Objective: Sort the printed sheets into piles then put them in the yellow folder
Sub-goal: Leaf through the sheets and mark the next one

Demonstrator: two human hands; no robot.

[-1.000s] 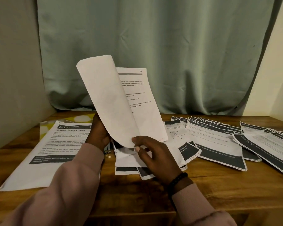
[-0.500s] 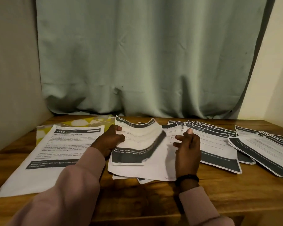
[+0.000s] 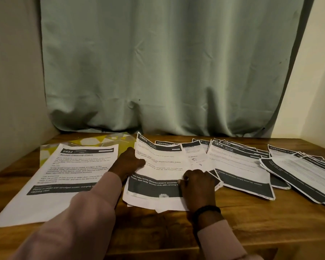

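A printed sheet headed 3800 (image 3: 158,166) lies on top of a small pile in the middle of the wooden table (image 3: 233,222). My left hand (image 3: 129,163) grips its left edge, thumb on top. My right hand (image 3: 197,184) pinches the sheet's lower right part with curled fingers. A large sheet headed 2652 (image 3: 68,177) lies to the left, partly covering the yellow patterned folder (image 3: 94,142) at the back left. Several more printed sheets (image 3: 238,166) fan out to the right, with another overlapping pile (image 3: 304,175) at the far right.
A green curtain (image 3: 167,62) hangs behind the table. Walls close in on the left and right. Bare wood shows along the table's front edge.
The sheets that I held upright a second ago have come down onto the middle pile. The 3800 sheet has flattened, and my right hand has moved onto its lower right part.
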